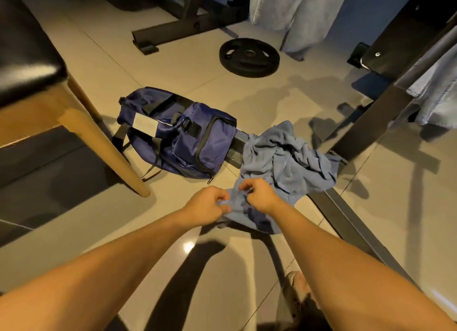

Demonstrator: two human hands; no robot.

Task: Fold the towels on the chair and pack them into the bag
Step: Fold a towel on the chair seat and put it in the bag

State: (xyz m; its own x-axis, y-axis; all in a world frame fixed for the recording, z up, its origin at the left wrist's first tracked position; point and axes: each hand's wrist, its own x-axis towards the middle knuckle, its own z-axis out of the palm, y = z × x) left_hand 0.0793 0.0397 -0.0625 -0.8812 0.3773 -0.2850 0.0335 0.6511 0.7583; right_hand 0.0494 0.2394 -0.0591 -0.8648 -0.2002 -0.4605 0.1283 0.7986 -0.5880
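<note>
A crumpled light-blue towel [289, 162] hangs bunched in front of me, above the tiled floor. My left hand [206, 204] pinches its near edge, fingers curled into the cloth. Close beside it, my right hand [259, 193] pinches the same edge. A navy duffel bag [183, 135] lies on the floor just left of the towel, its zipped end pocket facing me. The chair [32, 78], with a black seat and wooden legs, stands at the far left. More pale towels hang at the top [291, 7] and at the right edge [435, 93].
A black weight plate [249, 57] lies flat on the floor beyond the bag. Dark metal gym frames run across the top [188, 24] and diagonally down the right side [366, 130]. My foot [296, 291] shows at the bottom.
</note>
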